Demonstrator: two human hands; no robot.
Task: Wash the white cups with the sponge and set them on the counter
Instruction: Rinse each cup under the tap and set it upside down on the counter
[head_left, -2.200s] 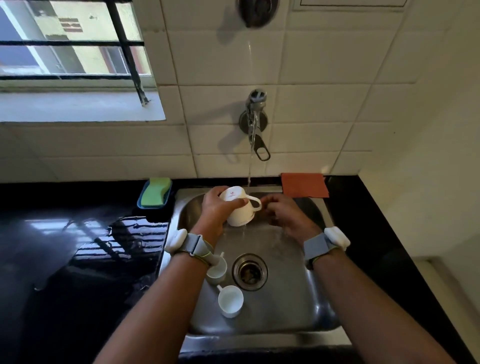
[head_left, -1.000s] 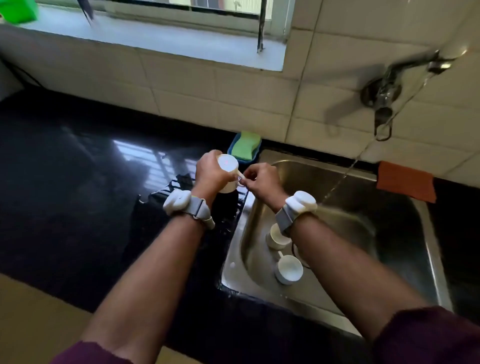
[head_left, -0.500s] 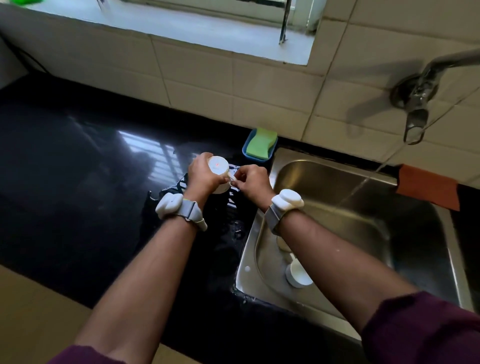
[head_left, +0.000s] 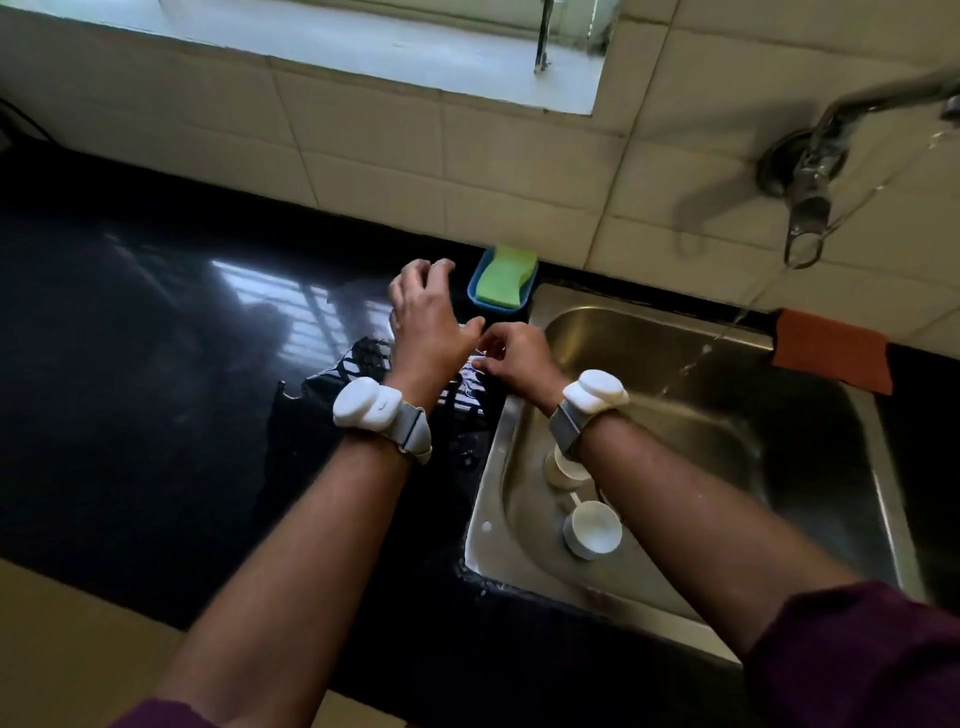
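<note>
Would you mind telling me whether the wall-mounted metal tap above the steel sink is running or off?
Running. A thin stream of water falls from the wall-mounted metal tap into the steel sink.

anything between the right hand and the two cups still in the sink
No separate object blocks them. The two white cups lie in the sink directly under the person's own right forearm, which partly hides the upper one. The right hand is above the sink's left rim and would need to draw back and down.
</note>
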